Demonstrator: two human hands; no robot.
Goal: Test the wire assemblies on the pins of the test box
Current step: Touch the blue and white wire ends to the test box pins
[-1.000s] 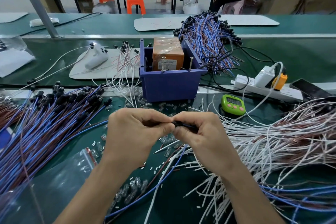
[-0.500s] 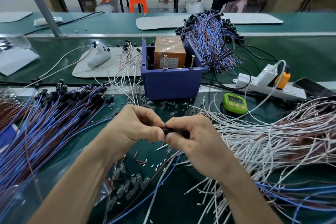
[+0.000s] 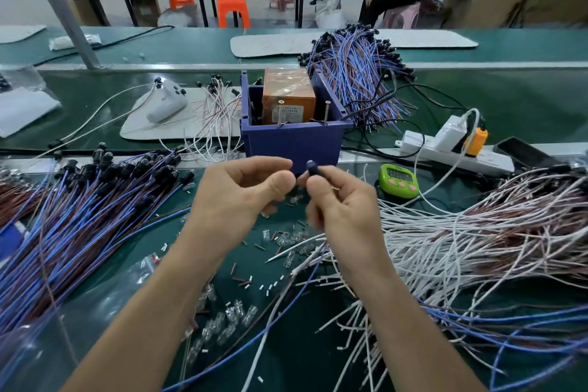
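Far left on the green bench lies a heap of blue-and-brown wire assemblies (image 3: 79, 216), their black caps fanned toward the middle. Next comes the person's left hand (image 3: 241, 197), raised off the bench with fingers curled and thumb tucked against the forefinger. From here I can't make out whether it pinches anything or is merely closed.

Just right of it, nearly touching, the right hand (image 3: 343, 210) pinches the wire assembly (image 3: 312, 168) by its black cap, which pokes up out of the fingertips. The leads seem to run down under the palm and trail back toward the person, so the long axis points cap-first at the box and tail-first away from it.

The test box (image 3: 292, 143) sits straight ahead, just beyond both hands, a blue bin around an orange unit (image 3: 288, 95). A left pin (image 3: 280, 113) and a right pin (image 3: 327, 113) stand upright at its near rim. The right hand is the nearer one, almost directly below the right pin. My guess is the loose lead ends must be swung forward and up to reach the pins.

Farther right sit a green timer (image 3: 398, 180), a power strip (image 3: 451, 153) and a sprawl of white wires (image 3: 477, 232).
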